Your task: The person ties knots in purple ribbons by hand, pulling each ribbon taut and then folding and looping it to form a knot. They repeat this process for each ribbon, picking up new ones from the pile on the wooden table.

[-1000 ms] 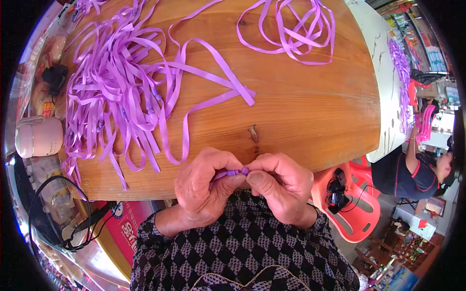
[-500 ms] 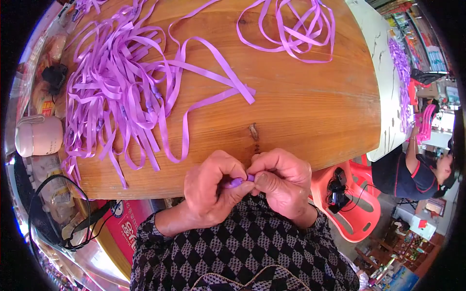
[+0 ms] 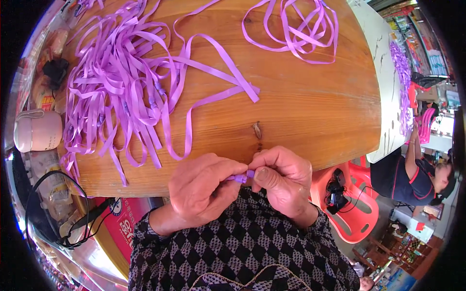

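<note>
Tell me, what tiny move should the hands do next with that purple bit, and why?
Probably keep pinching and press the two ends together. Both the left hand and right hand grip the small purple piece between their fingertips, just off the wooden table edge.

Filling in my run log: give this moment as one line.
left hand: pinching small purple piece | right hand: pinching it too | purple ribbons: on wooden table
</note>
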Available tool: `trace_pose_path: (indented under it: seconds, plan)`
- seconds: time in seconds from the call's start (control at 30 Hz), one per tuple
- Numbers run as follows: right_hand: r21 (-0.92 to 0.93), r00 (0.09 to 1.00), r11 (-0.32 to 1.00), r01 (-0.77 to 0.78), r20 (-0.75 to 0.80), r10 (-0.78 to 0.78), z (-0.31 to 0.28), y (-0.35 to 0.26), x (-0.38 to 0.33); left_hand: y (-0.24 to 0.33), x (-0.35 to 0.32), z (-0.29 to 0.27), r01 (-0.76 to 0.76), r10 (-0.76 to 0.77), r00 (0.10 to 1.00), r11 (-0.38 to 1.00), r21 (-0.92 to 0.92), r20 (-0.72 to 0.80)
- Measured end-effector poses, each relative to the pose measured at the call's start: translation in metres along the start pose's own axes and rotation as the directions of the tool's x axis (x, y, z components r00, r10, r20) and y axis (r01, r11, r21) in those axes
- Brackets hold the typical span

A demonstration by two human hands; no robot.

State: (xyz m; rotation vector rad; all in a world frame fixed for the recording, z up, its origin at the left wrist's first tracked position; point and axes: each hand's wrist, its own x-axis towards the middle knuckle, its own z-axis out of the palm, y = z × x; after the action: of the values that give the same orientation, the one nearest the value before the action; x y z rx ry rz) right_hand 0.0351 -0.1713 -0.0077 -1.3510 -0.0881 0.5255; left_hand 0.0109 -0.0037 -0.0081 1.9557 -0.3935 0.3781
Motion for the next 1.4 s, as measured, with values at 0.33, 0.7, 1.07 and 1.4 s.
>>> trace_pose_path:
  seconds: [0.33,0.7,1.07,1.4]
  plan:
    - [-0.042,1.0,0.999,-0.004,0.024,0.005,0.001,0.001,0.001,-0.005,-0.002,0.008,-0.269,0.306,0.949,0.908,0.32,-0.072]
    - [-0.131,0.986,0.978,0.164,0.066,-0.156,0.003,0.001,-0.002,-0.002,-0.002,0.014,-0.213,0.261,0.953,0.938,0.272,-0.154]
    - [-0.134,0.979,0.974,0.184,0.11,-0.17,-0.002,-0.003,0.001,-0.001,-0.003,0.016,-0.156,0.191,0.97,0.963,0.219,-0.151]
    - [-0.135,0.99,0.981,0.138,0.013,-0.138,-0.008,0.001,-0.004,0.002,-0.001,0.013,-0.007,0.008,0.996,1.0,0.011,-0.088]
